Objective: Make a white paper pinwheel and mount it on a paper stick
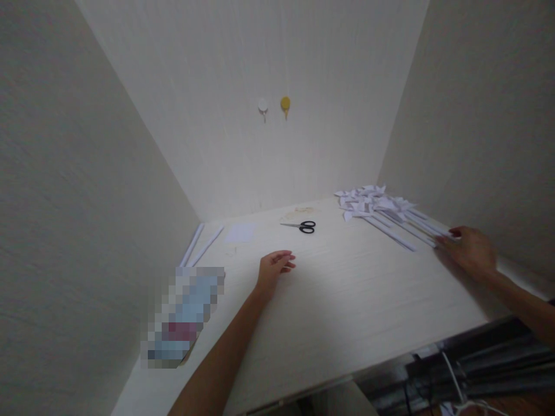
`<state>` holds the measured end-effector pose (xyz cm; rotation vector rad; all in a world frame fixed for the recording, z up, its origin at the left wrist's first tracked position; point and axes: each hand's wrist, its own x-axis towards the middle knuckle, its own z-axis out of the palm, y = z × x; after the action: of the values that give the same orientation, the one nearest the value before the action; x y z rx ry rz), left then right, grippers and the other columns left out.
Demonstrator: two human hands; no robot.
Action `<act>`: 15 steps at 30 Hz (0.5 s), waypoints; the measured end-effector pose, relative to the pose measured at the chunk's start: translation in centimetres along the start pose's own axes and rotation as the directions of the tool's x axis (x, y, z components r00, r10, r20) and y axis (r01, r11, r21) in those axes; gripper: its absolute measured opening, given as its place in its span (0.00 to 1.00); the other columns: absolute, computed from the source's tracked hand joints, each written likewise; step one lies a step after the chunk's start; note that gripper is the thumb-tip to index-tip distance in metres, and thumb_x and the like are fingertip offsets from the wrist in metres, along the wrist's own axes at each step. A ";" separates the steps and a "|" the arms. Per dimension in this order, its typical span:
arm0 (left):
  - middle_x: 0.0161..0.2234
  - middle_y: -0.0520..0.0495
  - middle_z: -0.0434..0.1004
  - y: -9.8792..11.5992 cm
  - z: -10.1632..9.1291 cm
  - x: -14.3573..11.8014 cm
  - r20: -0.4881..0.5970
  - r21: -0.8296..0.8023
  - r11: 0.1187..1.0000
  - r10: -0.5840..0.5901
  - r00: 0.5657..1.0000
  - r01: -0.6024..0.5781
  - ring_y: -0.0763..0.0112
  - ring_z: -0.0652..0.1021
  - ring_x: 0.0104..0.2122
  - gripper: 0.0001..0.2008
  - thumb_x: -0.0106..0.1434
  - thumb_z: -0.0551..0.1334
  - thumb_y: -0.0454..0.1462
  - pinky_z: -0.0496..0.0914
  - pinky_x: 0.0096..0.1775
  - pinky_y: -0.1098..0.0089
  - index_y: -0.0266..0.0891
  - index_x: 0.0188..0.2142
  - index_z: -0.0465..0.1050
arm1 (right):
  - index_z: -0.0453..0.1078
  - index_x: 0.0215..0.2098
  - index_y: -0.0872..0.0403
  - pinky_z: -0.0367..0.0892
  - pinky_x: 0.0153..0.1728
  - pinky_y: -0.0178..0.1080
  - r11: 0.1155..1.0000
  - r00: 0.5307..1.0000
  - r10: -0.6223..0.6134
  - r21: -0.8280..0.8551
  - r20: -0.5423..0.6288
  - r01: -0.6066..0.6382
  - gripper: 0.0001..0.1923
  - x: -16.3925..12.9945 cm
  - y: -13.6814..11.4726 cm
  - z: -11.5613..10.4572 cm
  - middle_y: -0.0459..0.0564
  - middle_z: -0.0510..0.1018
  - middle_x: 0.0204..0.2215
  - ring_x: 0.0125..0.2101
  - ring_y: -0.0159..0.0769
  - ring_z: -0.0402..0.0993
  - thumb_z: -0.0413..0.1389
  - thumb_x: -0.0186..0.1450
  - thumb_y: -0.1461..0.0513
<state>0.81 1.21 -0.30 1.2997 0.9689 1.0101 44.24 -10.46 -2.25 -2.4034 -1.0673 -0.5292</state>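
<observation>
Several white paper pinwheels (373,202) lie in a heap at the back right of the table, their rolled paper sticks (392,232) pointing toward the front right. At the near ends of those sticks is my right hand (470,251), with thumb and fingers closed around a stick end. My left hand (276,268) rests over the middle of the table, loosely curled, fingers somewhat apart and nothing in them. Beyond it lies a pair of black-handled scissors (303,226), blades pointing left.
On the left lie two rolled paper sticks (207,245) and a square of white paper (240,232). A blurred-out flat object (191,315) sits nearer me. White walls enclose the table (347,323) on three sides. Two hooks, one white (262,106), one yellow (285,104), hang on the back wall.
</observation>
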 end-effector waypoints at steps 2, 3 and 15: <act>0.30 0.44 0.76 0.0 0.0 0.0 -0.004 0.003 1.000 -0.001 1.000 0.001 0.76 0.74 0.23 0.10 0.48 0.60 0.37 0.67 0.26 0.74 0.33 0.31 0.72 | 0.68 0.35 0.61 0.57 0.28 0.40 0.999 0.997 -0.036 -0.005 -0.070 0.036 0.18 0.4 -0.8 -0.5 0.63 0.73 0.33 0.33 0.47 0.67 0.51 0.55 0.55; 0.30 0.44 0.76 0.0 0.1 0.0 -0.009 0.005 1.000 -0.003 1.000 0.003 0.76 0.74 0.23 0.10 0.48 0.61 0.37 0.67 0.26 0.74 0.33 0.31 0.72 | 0.68 0.34 0.60 0.57 0.30 0.40 0.998 0.993 -0.062 0.011 -0.096 0.064 0.15 0.5 -1.6 -0.9 0.61 0.73 0.32 0.33 0.45 0.67 0.50 0.56 0.56; 0.27 0.45 0.76 -0.2 0.1 -0.4 -0.001 -0.035 0.999 -0.026 1.000 0.025 0.77 0.73 0.20 0.08 0.47 0.61 0.35 0.66 0.25 0.75 0.33 0.29 0.71 | 0.66 0.25 0.55 0.54 0.23 0.33 0.625 0.562 -0.780 0.320 0.276 0.712 0.19 -10.1 -23.1 -3.6 0.50 0.74 0.24 0.25 0.34 0.69 0.39 0.64 0.57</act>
<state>0.83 0.80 -0.51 1.2553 0.9627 1.0041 19.71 -4.54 1.29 -1.8191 -2.2610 -0.1726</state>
